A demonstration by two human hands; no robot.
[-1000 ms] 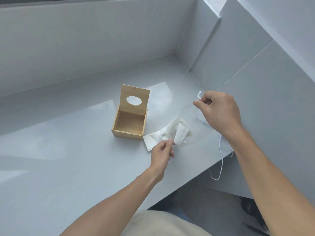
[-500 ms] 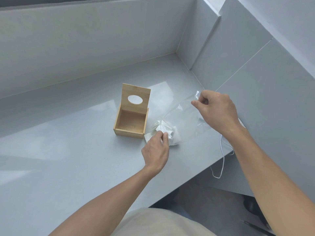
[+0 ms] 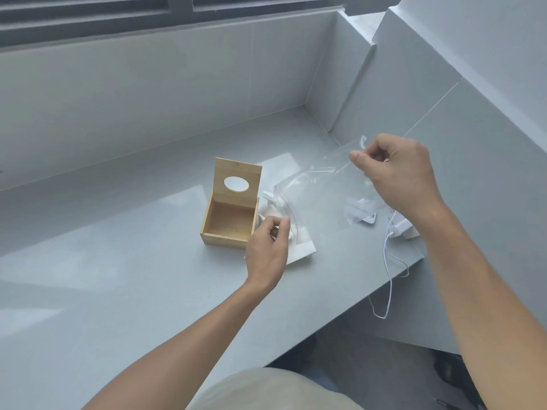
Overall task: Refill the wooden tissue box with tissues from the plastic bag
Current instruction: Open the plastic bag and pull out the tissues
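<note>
I start with the pale grey glossy desk (image 3: pixel 124 291), which carries everything, and on it the square wooden tissue box (image 3: pixel 231 220), its lid with the oval hole standing upright at 12 o'clock and the cavity bare, so nothing has gone in yet. At 3 o'clock of the box hangs the clear plastic bag (image 3: pixel 322 199), pinched by its far corner in my right hand (image 3: pixel 396 176), whose thumb and forefinger are closed on the film; it looks feather-light, floppy and slippery, and I judge a corner pinch is the only hold that will not slide. Below its mouth lie the white folded tissues (image 3: pixel 302 251), touching the box's right side and resting on the desk; they will be soft, light and easy to tear or unfold, so I would take the whole stack by its edges with flat fingers rather than by a single ply. My left hand (image 3: pixel 268 247) is curled over the near part of the stack at the bag's mouth; I cannot tell whether it grips tissue, film or both. A white cable (image 3: pixel 387 279) trails over the desk edge at 4 o'clock. Against half a second ago, the bag has been drawn up and away toward 2 o'clock and now looks empty, the tissues lie flatter outside it, and my head has tilted up.
</note>
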